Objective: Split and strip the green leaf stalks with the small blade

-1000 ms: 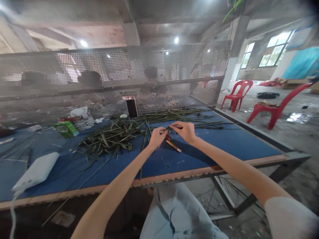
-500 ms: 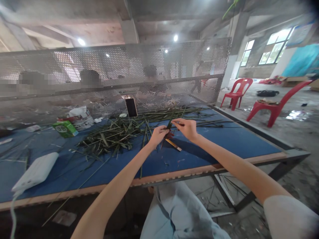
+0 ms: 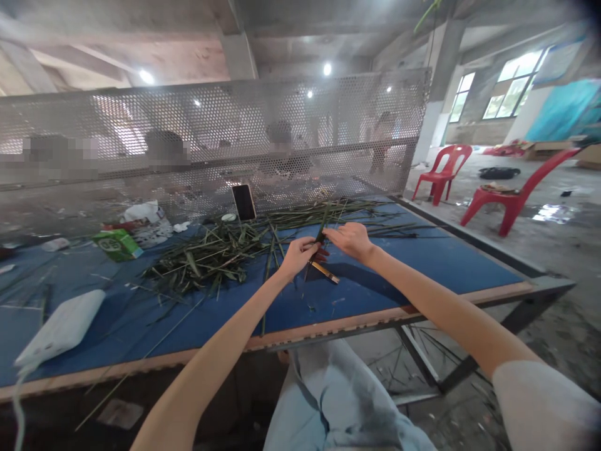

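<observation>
Over the blue tabletop, my left hand (image 3: 300,255) is closed on a narrow dark green leaf strip (image 3: 323,220) that points up and away from me. My right hand (image 3: 350,239) is closed too, its fingertips pinched against the same strip just right of my left fingers. Whether the right fingers hold anything else is hidden. Below the hands lies a yellow utility knife (image 3: 325,272), flat on the table. To the left is a heap of cut green leaf pieces (image 3: 201,257). Longer green stalks (image 3: 300,218) lie spread behind my hands.
A phone (image 3: 244,202) leans upright before the perforated metal screen (image 3: 328,138). On the left are a green box (image 3: 116,244), crumpled white plastic (image 3: 149,222) and a white power bank (image 3: 63,327) with a cable. Red chairs (image 3: 504,203) stand right of the table; people sit behind the screen.
My right fingers have drawn closer to the leaf strip and my left fingers. The whole view has shifted slightly; the things on the table stay put.
</observation>
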`<state>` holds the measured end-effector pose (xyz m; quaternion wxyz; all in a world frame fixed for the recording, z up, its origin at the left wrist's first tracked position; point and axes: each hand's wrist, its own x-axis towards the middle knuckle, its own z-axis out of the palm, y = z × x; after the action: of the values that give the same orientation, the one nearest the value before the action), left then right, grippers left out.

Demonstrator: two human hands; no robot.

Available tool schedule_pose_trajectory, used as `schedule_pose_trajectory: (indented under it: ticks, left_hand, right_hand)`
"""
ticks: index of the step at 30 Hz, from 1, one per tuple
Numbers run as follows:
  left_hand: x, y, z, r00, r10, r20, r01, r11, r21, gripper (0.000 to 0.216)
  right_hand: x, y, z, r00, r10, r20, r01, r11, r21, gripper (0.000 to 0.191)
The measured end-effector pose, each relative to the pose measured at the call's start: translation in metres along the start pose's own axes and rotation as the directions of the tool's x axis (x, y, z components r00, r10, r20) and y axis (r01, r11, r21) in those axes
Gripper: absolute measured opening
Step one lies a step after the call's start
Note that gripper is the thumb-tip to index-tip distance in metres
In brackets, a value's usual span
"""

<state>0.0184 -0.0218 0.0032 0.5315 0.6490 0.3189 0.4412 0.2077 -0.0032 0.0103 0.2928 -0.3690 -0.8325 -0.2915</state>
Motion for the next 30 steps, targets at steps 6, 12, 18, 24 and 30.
schedule_pose_trajectory:
  ticks: [6,12,18,24,30]
  left_hand:
    - [0.0,0.002,0.003,1.0,-0.019,-0.005,0.019,1.0,0.001,0.051]
    - [-0.003,0.005,0.004,0.998,-0.048,-0.047,0.049,0.999,0.004,0.042]
    - [-0.001,0.003,0.001,0.993,-0.093,-0.076,0.093,0.996,-0.002,0.034]
    - [-0.001,0.006,-0.004,0.985,-0.063,-0.158,0.065,0.998,0.009,0.025]
    - [0.001,0.003,-0.005,0.99,-0.07,-0.122,0.07,0.998,0.003,0.027]
  right_hand:
    - [0.007,-0.012,-0.012,0.98,-0.071,0.186,0.089,0.992,-0.09,0.034]
    - [0.009,-0.025,-0.015,0.963,-0.069,0.262,0.097,0.991,-0.095,0.03]
    - [0.007,-0.021,-0.013,0.981,0.062,0.185,-0.067,0.997,0.023,0.025]
    - [0.007,-0.014,-0.002,0.85,0.479,0.217,-0.513,0.665,0.542,0.044]
    - [0.011,-0.021,0.006,0.812,0.314,0.491,-0.524,0.025,0.851,0.043]
